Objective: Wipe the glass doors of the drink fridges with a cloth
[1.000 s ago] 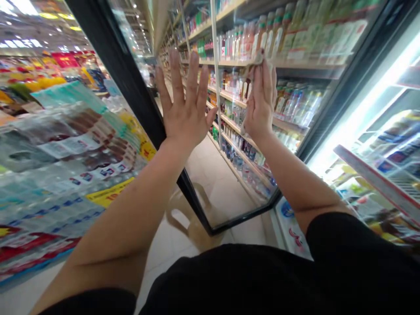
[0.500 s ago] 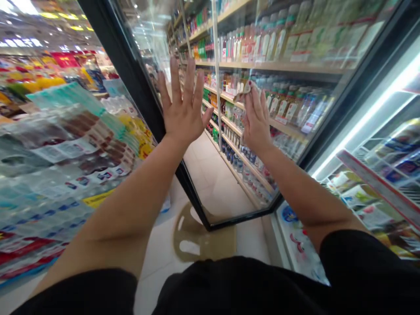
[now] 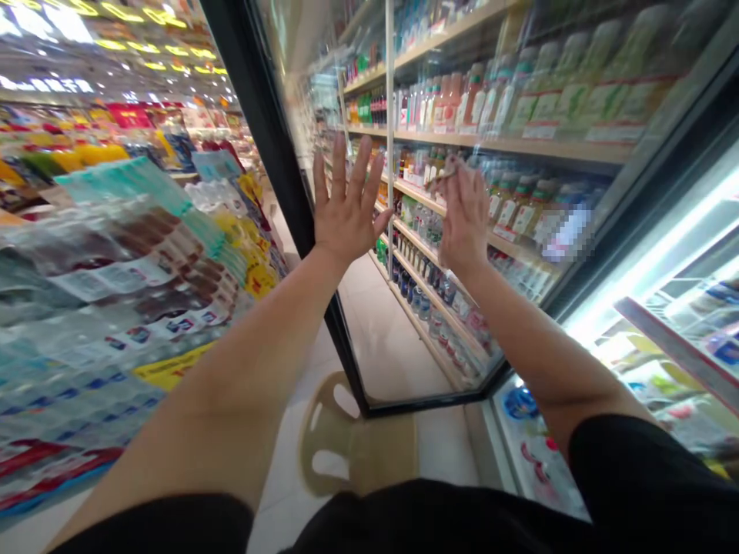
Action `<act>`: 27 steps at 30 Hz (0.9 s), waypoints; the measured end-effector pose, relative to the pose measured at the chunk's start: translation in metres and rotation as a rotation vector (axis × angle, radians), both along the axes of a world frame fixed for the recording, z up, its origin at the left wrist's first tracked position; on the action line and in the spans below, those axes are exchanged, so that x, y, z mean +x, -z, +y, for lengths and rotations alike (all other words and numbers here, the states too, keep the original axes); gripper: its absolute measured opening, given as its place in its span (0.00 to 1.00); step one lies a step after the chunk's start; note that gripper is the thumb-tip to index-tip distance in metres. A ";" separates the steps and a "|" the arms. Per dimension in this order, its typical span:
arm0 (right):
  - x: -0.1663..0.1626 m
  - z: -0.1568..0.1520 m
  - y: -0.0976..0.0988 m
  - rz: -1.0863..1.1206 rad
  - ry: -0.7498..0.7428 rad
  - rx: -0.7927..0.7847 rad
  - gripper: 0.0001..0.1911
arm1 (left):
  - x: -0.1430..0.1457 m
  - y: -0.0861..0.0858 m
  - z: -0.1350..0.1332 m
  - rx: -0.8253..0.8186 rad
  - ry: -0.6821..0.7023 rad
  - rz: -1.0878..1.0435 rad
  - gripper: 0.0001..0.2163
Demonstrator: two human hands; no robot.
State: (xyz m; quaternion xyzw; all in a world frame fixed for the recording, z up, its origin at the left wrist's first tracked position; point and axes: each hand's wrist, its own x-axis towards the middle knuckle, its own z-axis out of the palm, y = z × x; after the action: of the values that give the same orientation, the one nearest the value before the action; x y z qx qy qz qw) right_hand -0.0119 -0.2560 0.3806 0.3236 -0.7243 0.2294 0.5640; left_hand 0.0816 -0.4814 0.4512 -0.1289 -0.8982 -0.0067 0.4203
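Note:
A black-framed glass door stands swung open before me. My left hand lies against the glass near the frame's left side, fingers spread and holding nothing. Further right on the pane is my right hand, slightly blurred, its fingers stretched close together over a crumpled pale cloth. Part of the cloth sticks out past the fingertips; the rest is hidden beneath the hand. Shelves of bottles show in the glass behind both hands.
On the left rise stacked plastic-wrapped bottle packs. A lit cooler with shelved goods is at right. Below the door's lower edge sits a beige plastic stool or chair on the tiled floor.
The view has shifted, so the door and both hands appear a little lower and further right. Against the glass, my right hand with the cloth has moved only slightly; my left stays spread.

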 end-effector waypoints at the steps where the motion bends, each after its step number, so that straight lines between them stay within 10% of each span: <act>1: 0.000 -0.006 -0.002 0.007 0.013 -0.076 0.32 | -0.002 0.000 0.000 0.001 0.007 0.000 0.42; 7: 0.016 -0.038 0.002 -0.074 0.024 0.112 0.31 | -0.010 0.001 -0.003 0.021 0.096 0.014 0.40; 13: 0.004 -0.018 -0.030 -0.010 0.057 -0.177 0.33 | -0.004 0.006 -0.006 0.002 0.215 0.077 0.45; 18: 0.005 -0.021 -0.025 -0.032 0.086 0.037 0.34 | -0.008 0.006 -0.002 0.061 0.284 0.058 0.42; 24: -0.011 0.001 -0.038 0.047 0.067 -0.234 0.35 | 0.003 0.000 -0.001 0.039 0.142 0.014 0.39; 27: -0.004 0.008 -0.039 -0.018 0.038 -0.081 0.34 | 0.007 0.002 0.000 0.037 0.108 0.050 0.40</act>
State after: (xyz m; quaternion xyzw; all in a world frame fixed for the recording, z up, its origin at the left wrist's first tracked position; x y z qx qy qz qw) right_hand -0.0156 -0.2476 0.4196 0.2844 -0.7253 0.2508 0.5745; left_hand 0.0888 -0.4814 0.4493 -0.1694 -0.8789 -0.0425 0.4439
